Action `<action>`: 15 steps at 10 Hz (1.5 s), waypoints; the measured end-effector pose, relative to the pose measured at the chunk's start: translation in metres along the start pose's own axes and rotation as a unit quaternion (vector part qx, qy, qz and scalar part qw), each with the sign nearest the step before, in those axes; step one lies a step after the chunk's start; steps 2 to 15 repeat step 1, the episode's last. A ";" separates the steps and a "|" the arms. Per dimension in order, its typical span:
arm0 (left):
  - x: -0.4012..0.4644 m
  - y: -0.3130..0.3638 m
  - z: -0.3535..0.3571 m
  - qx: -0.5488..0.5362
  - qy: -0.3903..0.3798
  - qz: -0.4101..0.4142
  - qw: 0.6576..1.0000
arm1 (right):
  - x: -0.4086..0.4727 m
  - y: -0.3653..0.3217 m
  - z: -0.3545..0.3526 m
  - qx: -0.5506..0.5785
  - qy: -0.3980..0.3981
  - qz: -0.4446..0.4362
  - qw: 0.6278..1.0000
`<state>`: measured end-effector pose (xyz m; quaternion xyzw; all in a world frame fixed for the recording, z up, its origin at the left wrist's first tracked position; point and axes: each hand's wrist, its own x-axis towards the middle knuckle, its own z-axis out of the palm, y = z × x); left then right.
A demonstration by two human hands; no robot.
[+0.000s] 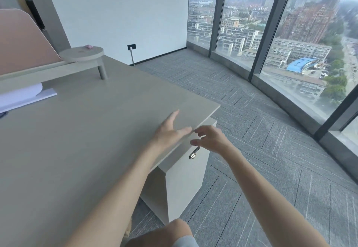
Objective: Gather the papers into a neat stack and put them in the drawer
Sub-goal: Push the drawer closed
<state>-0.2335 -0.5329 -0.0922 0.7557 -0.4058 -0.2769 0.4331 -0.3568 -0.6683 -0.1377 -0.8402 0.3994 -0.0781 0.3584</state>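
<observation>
White papers (21, 96) lie at the far left of the grey desk (81, 134), partly under a low wooden shelf. My left hand (169, 130) rests flat near the desk's right edge, fingers spread, holding nothing. My right hand (210, 138) hovers just off that edge, fingers curled loosely and apart, right above the drawer cabinet (184, 180). A metal lock with a key (193, 152) sticks out of the cabinet's front just below my right fingers. The drawer front looks closed.
A raised wooden shelf (81, 54) with a round end stands at the desk's back left, a small pink object (89, 46) on it. A pink divider panel (21, 41) is behind. Grey carpet (251, 130) and tall windows lie to the right. My knee (166, 233) shows below.
</observation>
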 end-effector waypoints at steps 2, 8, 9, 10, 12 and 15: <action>-0.066 0.033 -0.024 -0.169 0.036 0.129 0.977 | -0.047 -0.044 -0.026 0.056 0.063 -0.109 0.990; -0.066 0.033 -0.024 -0.169 0.036 0.129 0.977 | -0.047 -0.044 -0.026 0.056 0.063 -0.109 0.990; -0.066 0.033 -0.024 -0.169 0.036 0.129 0.977 | -0.047 -0.044 -0.026 0.056 0.063 -0.109 0.990; -0.066 0.033 -0.024 -0.169 0.036 0.129 0.977 | -0.047 -0.044 -0.026 0.056 0.063 -0.109 0.990; -0.066 0.033 -0.024 -0.169 0.036 0.129 0.977 | -0.047 -0.044 -0.026 0.056 0.063 -0.109 0.990; -0.066 0.033 -0.024 -0.169 0.036 0.129 0.977 | -0.047 -0.044 -0.026 0.056 0.063 -0.109 0.990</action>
